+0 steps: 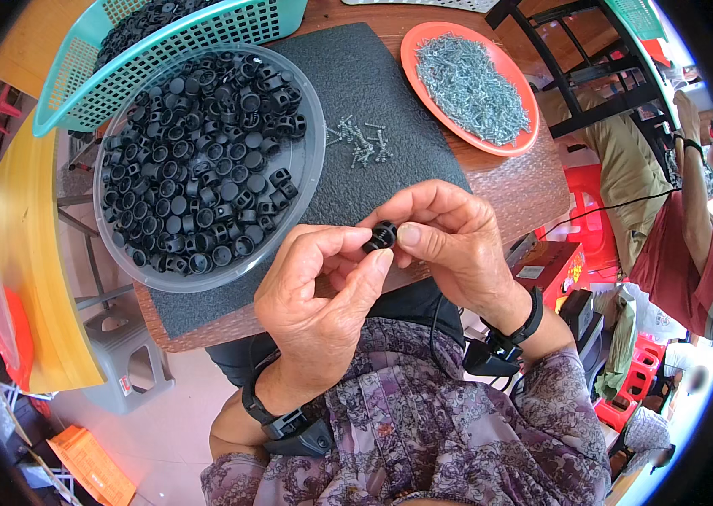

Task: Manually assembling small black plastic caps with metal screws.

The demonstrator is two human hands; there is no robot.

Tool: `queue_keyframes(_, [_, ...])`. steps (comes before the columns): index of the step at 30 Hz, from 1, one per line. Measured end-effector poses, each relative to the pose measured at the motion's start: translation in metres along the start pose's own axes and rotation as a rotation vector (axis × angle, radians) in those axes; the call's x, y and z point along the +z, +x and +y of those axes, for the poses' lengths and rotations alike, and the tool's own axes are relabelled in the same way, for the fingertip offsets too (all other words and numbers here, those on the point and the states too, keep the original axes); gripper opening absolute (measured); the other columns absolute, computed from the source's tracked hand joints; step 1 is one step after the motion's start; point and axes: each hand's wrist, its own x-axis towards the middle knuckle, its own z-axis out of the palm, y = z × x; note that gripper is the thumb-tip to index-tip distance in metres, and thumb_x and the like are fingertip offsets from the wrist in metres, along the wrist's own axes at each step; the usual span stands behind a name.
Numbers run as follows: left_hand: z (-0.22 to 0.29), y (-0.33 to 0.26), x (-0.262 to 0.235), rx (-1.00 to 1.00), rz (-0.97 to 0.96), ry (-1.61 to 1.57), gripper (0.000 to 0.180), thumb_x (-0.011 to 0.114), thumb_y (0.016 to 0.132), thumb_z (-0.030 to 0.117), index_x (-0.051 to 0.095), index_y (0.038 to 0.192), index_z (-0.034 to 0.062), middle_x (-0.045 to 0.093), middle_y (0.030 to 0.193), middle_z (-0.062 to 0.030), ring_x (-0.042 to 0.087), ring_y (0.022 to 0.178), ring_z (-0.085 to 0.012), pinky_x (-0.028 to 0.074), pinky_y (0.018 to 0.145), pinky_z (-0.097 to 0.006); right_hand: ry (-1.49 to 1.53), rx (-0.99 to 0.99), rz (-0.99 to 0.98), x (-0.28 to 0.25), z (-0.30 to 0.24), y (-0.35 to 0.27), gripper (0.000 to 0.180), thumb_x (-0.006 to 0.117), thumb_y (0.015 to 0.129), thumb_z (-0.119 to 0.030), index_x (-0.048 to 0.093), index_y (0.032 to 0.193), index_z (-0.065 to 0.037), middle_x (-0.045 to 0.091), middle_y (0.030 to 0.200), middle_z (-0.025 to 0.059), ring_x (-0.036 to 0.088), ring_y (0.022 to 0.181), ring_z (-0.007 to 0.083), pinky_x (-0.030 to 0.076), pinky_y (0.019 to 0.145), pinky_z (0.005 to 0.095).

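Observation:
Between my two hands, just over the front edge of the dark mat [356,76], is a small round black plastic part [380,237]. My left hand [318,282] pinches it from the left with thumb and forefinger. From the other side, the thumb and fingers of my right hand [449,240] close on the same part. Many similar black plastic parts [196,164] fill a clear round tray [317,181] to the left. A small heap of loose screws [361,142] lies on the mat beyond my hands.
An orange plate [410,63] piled with screws [475,88] sits at the far right of the table. Behind the tray stands a turquoise basket [196,38] holding more black parts. A grey stool [127,363] is at lower left. Another person [669,228] is at the right.

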Motion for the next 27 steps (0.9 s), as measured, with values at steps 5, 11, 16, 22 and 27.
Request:
queue_keyframes(5, [0.0012, 0.0005, -0.001, 0.013, -0.01, 0.02, 0.018, 0.072, 0.075, -0.002, 0.063, 0.09, -0.0011, 0.059, 0.083, -0.0031, 0.054, 0.065, -0.0041, 0.043, 0.054, -0.016, 0.001, 0.01, -0.016, 0.0001, -0.0006, -0.0005, 0.017, 0.059, 0.085, 0.003, 0.062, 0.102, 0.002, 0.065, 0.098, 0.0091, 0.059, 0.078, 0.0087, 0.051, 0.069, 0.0212])
queue_keyframes(11, [0.0033, 0.0011, -0.0025, -0.04, -0.065, 0.018, 0.02, 0.07, 0.076, -0.006, 0.061, 0.094, -0.0023, 0.057, 0.086, -0.0032, 0.054, 0.07, -0.0052, 0.044, 0.061, -0.017, -0.042, -0.02, -0.009, 0.0004, 0.0001, -0.0008, 0.018, 0.059, 0.084, 0.005, 0.062, 0.102, 0.002, 0.065, 0.099, 0.0085, 0.059, 0.081, 0.0084, 0.05, 0.072, 0.0223])
queue_keyframes(16, [0.0053, 0.0003, -0.0015, -0.147, -0.031, -0.074, 0.024, 0.073, 0.074, -0.002, 0.063, 0.096, -0.0004, 0.057, 0.082, 0.0, 0.052, 0.067, -0.0023, 0.042, 0.058, -0.015, -0.106, -0.053, 0.011, 0.001, 0.0005, -0.0031, 0.019, 0.06, 0.083, 0.006, 0.062, 0.102, 0.002, 0.065, 0.099, 0.008, 0.059, 0.086, 0.0087, 0.05, 0.075, 0.0229])
queue_keyframes(22, [0.0054, 0.0008, -0.001, -0.176, -0.056, -0.06, 0.03, 0.075, 0.073, -0.001, 0.063, 0.101, -0.0007, 0.057, 0.083, 0.0002, 0.051, 0.068, -0.0024, 0.042, 0.06, -0.015, -0.083, -0.034, 0.034, 0.0014, -0.001, -0.0042, 0.017, 0.06, 0.082, 0.007, 0.064, 0.098, 0.001, 0.065, 0.1, 0.0072, 0.059, 0.087, 0.0098, 0.05, 0.078, 0.0238])
queue_keyframes(27, [0.0049, 0.0018, -0.0009, -0.128, -0.069, -0.004, 0.028, 0.075, 0.072, -0.002, 0.063, 0.098, -0.0017, 0.057, 0.08, -0.0006, 0.051, 0.065, -0.0032, 0.043, 0.055, -0.016, -0.156, -0.183, -0.007, -0.0014, 0.002, -0.0018, 0.015, 0.061, 0.082, 0.007, 0.065, 0.095, 0.001, 0.065, 0.096, 0.0048, 0.06, 0.087, 0.0098, 0.051, 0.078, 0.0239])
